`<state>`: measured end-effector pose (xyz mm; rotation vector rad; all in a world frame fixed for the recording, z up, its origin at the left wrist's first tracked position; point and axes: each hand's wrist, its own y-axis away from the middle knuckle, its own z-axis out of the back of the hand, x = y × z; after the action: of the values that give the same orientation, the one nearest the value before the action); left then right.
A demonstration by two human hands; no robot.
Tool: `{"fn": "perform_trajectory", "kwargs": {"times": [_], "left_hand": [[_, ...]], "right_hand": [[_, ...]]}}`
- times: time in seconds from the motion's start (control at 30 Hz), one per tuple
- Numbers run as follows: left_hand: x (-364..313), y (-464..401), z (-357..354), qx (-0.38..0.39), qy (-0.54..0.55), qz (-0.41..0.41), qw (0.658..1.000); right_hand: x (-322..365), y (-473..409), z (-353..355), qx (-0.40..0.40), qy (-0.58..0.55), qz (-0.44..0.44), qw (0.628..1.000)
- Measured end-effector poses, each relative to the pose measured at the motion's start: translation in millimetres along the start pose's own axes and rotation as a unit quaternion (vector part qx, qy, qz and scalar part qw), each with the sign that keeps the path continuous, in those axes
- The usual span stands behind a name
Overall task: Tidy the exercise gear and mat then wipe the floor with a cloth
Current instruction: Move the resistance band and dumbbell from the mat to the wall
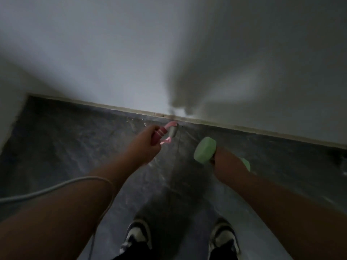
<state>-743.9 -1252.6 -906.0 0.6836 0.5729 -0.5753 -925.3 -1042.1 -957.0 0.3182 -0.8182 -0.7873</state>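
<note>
your left hand (pixel 148 145) is curling its grip around the pink handles of a skipping rope (pixel 163 135), with a pale grey end cap and a pink loop poking out past your fingers. your right hand (pixel 224 162) is wrapping its grip around the bar of a mint green rounded dumbbell (pixel 205 150), one head showing left of your fist and the other peeking out to its right. both are hanging above the dark mottled floor (pixel 75 139), near the strip where it meets the pale wall (pixel 112 53). a thin white cord (pixel 56 186) is draping across your left forearm and trailing down toward your dark-and-white shoes (pixel 138 235). that cord is probably the main hazard: it could snag your feet or drag as you are walking. the dumbbell looks heavy enough to crack down hard if your grip is slackening. the picture is dim and blurred, so finer detail is not readable.
</note>
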Motion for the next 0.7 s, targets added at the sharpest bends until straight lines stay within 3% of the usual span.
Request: {"fn": "perform_trajectory", "kwargs": {"times": [0.07,0.17,0.27,0.37,0.43,0.53,0.63,0.7], "left_hand": [[32.6,-31.7,-21.5,0.018,-0.030,-0.039,0.999],[72.6,-72.6,-38.1,-0.002,-0.112,-0.165,0.980],[100.6,-97.5,-45.9,-0.058,-0.244,-0.304,0.919],[118.3,-110.7,-48.6,-0.125,-0.336,-0.407,0.840],[133.2,-113.8,-53.4,-0.104,-0.358,-0.403,0.835],[159.4,-104.8,-76.0,-0.013,-0.400,-0.299,0.866],[182.1,-103.7,-91.5,0.061,-0.450,-0.218,0.864],[188.4,-111.9,-87.1,0.068,-0.457,-0.206,0.863]], "right_hand": [[-22.4,-48.4,-28.5,0.012,0.061,-0.011,0.998],[-43.2,-104.1,-49.4,0.005,0.164,0.020,0.986],[-63.4,-137.5,-57.1,-0.050,0.247,0.043,0.967],[-72.2,-148.4,-57.6,-0.028,0.253,0.035,0.966],[-67.3,-150.4,-55.3,-0.015,0.256,0.020,0.966],[-54.9,-150.0,-56.1,-0.021,0.290,0.004,0.957],[-48.3,-151.0,-67.4,-0.016,0.312,0.011,0.950],[-42.3,-155.3,-77.2,-0.010,0.305,0.030,0.952]]}}
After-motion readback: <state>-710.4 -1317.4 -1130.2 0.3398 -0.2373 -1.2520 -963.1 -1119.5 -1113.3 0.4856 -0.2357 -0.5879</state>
